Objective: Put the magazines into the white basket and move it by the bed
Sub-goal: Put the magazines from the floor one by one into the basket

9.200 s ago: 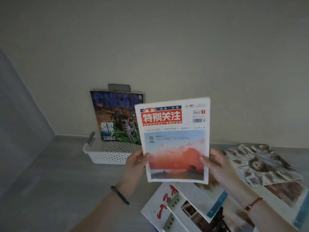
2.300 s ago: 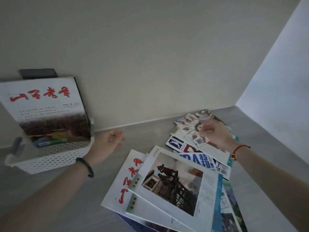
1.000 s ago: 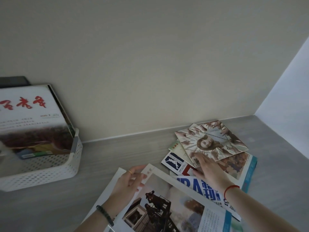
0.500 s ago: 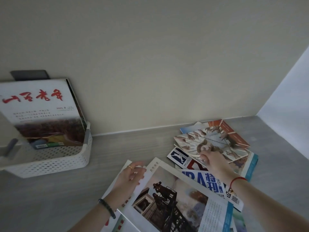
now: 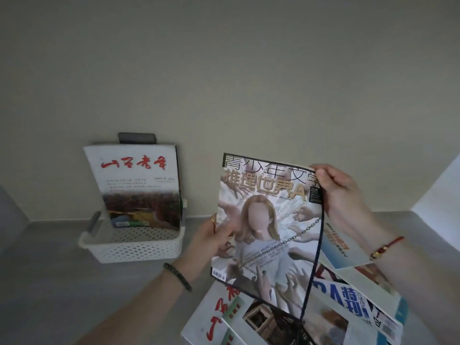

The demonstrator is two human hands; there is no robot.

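I hold a magazine with a blonde figure and many hands on its cover (image 5: pixel 266 235) upright in the air, above the pile on the floor. My left hand (image 5: pixel 211 241) grips its left edge, thumb on the cover. My right hand (image 5: pixel 341 192) pinches its top right corner. The white basket (image 5: pixel 134 245) stands on the floor by the wall, to the left of the held magazine. In the basket, magazines stand upright against the wall, the front one white with red characters (image 5: pixel 139 185).
Several loose magazines (image 5: pixel 323 314) lie overlapping on the grey floor at the lower right, under the held one. A dark grey thing (image 5: pixel 137 137) on the wall shows above the basket. A white surface (image 5: pixel 443 192) rises at the far right. Bare floor lies left of the pile.
My right hand lifted the blonde-figure magazine off the pile and stood it upright. My left hand left the floor pile and took its left edge. The view swung left toward the basket.
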